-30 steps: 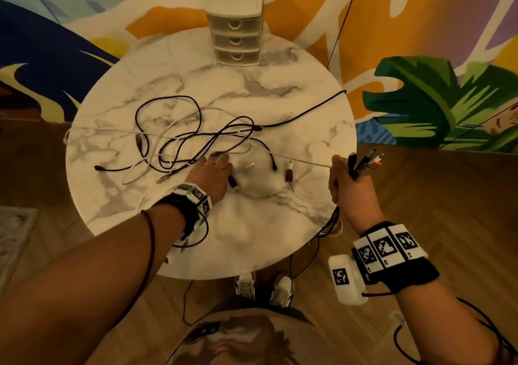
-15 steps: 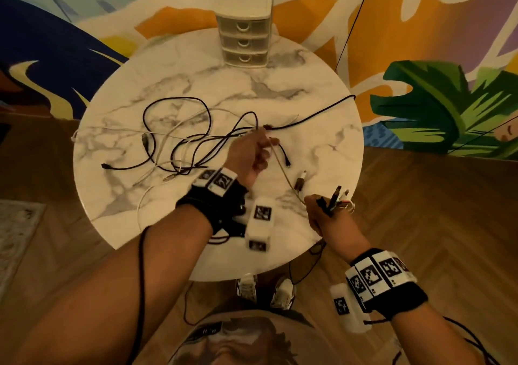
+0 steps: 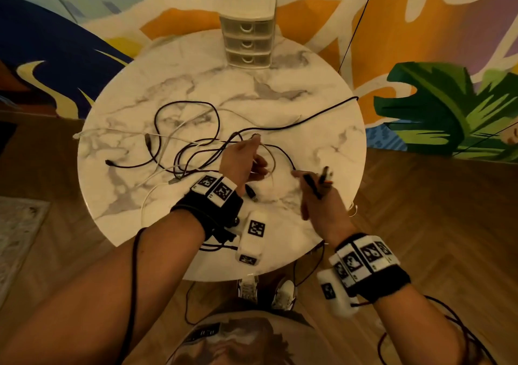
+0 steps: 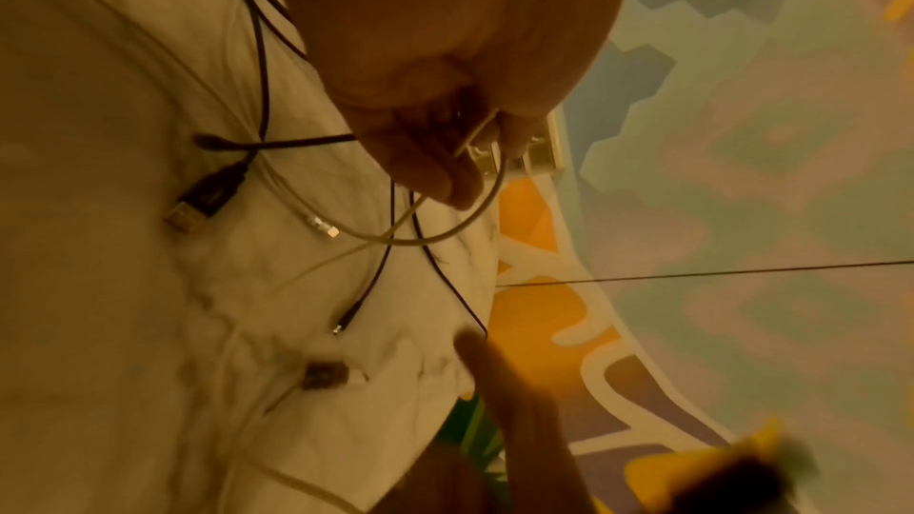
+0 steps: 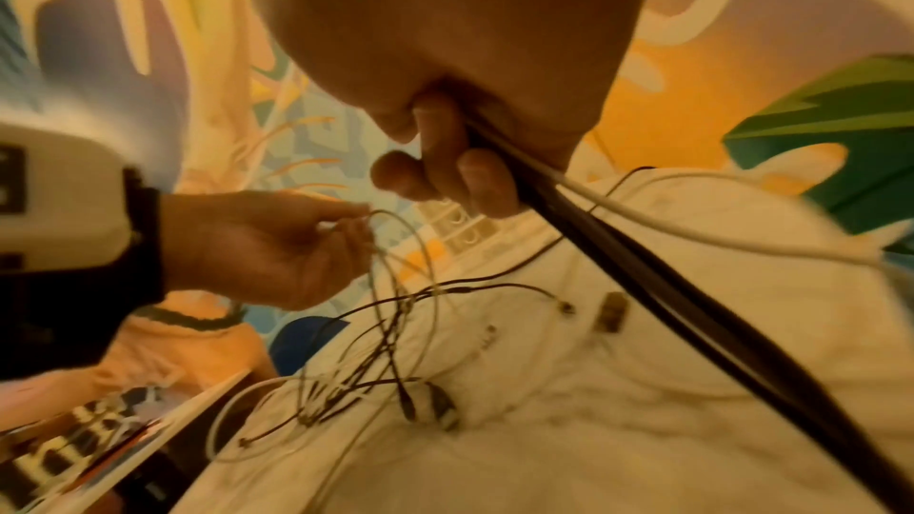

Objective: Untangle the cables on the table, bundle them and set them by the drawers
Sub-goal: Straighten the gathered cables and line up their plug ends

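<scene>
A tangle of black and white cables (image 3: 193, 151) lies on the round marble table (image 3: 280, 104). My left hand (image 3: 246, 160) is raised over the table's middle and pinches a loop of white cable (image 4: 475, 217) between thumb and fingers (image 5: 346, 217). My right hand (image 3: 316, 196), near the table's right front, grips a bunch of black and white cable ends (image 5: 569, 202); their plugs (image 3: 325, 174) stick up above the fist. A black USB plug (image 4: 203, 194) and a brown plug (image 4: 324, 374) lie loose on the marble. The small white drawers (image 3: 248, 39) stand at the far edge.
A thin black cable (image 3: 328, 109) runs off the table's right rim. A painted wall stands behind the table and wooden floor (image 3: 434, 210) surrounds it. My shoes (image 3: 266, 289) show below the near rim. Cords hang from both wrist cameras.
My left hand rose from the tangle and moved right, lifting a white cable loop. My right hand, holding its plugs, came in from beyond the right rim to over the table.
</scene>
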